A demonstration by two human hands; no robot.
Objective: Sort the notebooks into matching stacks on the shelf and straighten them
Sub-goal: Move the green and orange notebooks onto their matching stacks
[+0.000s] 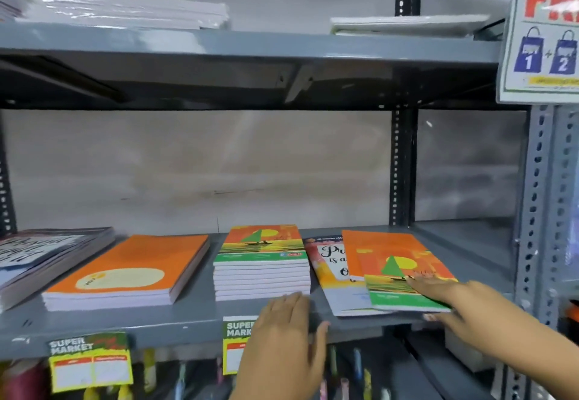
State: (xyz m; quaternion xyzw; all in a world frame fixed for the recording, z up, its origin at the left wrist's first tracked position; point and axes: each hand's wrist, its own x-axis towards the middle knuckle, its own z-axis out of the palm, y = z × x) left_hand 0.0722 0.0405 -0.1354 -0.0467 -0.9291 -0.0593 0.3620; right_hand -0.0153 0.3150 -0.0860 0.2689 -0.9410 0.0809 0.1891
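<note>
On the grey shelf (194, 315) lie several notebook piles. A stack of orange-backed notebooks (131, 271) sits left of centre. A squared stack of sailboat-cover notebooks (261, 261) stands in the middle. To its right is a loose, skewed pile: a sailboat notebook (404, 274) lies on top of a white notebook with script lettering (329, 265). My left hand (288, 334) is flat with its fingertips against the front edge of the middle stack. My right hand (451, 296) grips the sailboat notebook, fingers on its cover and thumb under its front edge.
A dark-lettered notebook pile (37, 258) lies at the far left. Price tags (91, 362) hang from the shelf's front lip. The shelf above holds wrapped white stacks (125, 11). A perforated upright (535, 211) and a sale poster (545, 29) stand at the right. Pens hang below.
</note>
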